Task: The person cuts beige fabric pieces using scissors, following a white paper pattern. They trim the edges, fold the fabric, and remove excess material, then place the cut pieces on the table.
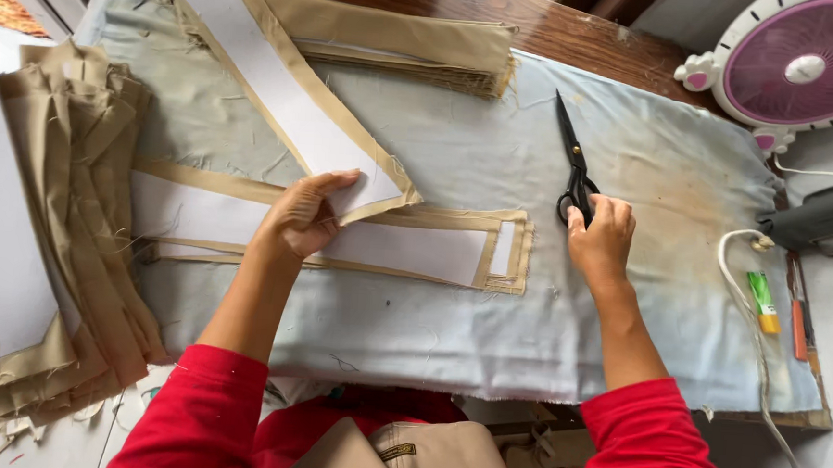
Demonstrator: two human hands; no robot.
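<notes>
My left hand [304,219] grips the end of a long khaki fabric strip with white interfacing [281,91] that runs up and left across the table. Under it lies a similar strip [416,248] flat on the pale blue padded cloth [449,332]. My right hand [601,240] rests on the handles of black scissors [571,159], whose closed blades point away from me on the cloth.
A stack of khaki pieces [41,230] lies at the left and a folded khaki pile [399,40] at the back. A pink fan [798,60], a dark iron [822,218] with white cord, a green glue tube [762,301] and an orange tool [800,330] sit at the right.
</notes>
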